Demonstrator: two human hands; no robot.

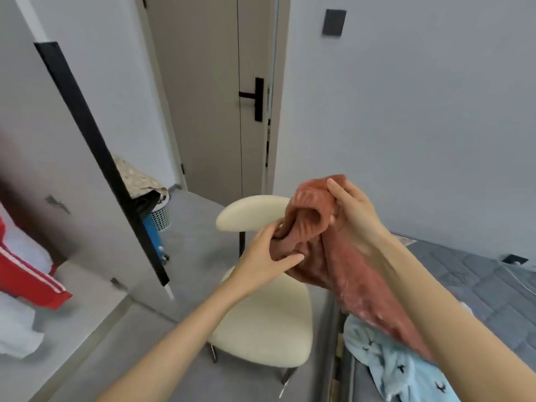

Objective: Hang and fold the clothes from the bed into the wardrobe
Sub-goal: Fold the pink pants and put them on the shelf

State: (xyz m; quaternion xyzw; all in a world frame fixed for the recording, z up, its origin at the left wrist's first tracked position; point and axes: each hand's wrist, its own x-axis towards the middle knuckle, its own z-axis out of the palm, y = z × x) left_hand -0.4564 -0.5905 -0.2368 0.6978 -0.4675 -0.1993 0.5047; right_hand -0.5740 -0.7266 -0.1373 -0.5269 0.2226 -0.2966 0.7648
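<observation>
A rust-pink garment [345, 265] hangs between both hands above a cream chair. My right hand [352, 207] grips its bunched upper edge, with an opening in the cloth just left of the fingers. My left hand [268, 256] pinches a lower fold of the same garment. Its long tail drops down to the right toward the bed [475, 282]. A light blue garment with small dark bird prints [400, 369] lies crumpled on the bed's near corner. At the far left, the wardrobe door [95, 146] with its black edge stands open, and a red garment with white stripes [26, 274] shows inside.
The cream chair [266, 329] stands directly below my hands, beside the bed. A closed beige room door [214, 97] with a black handle is ahead. A white laundry basket [158, 216] with patterned cloth sits on the grey floor by the wardrobe door.
</observation>
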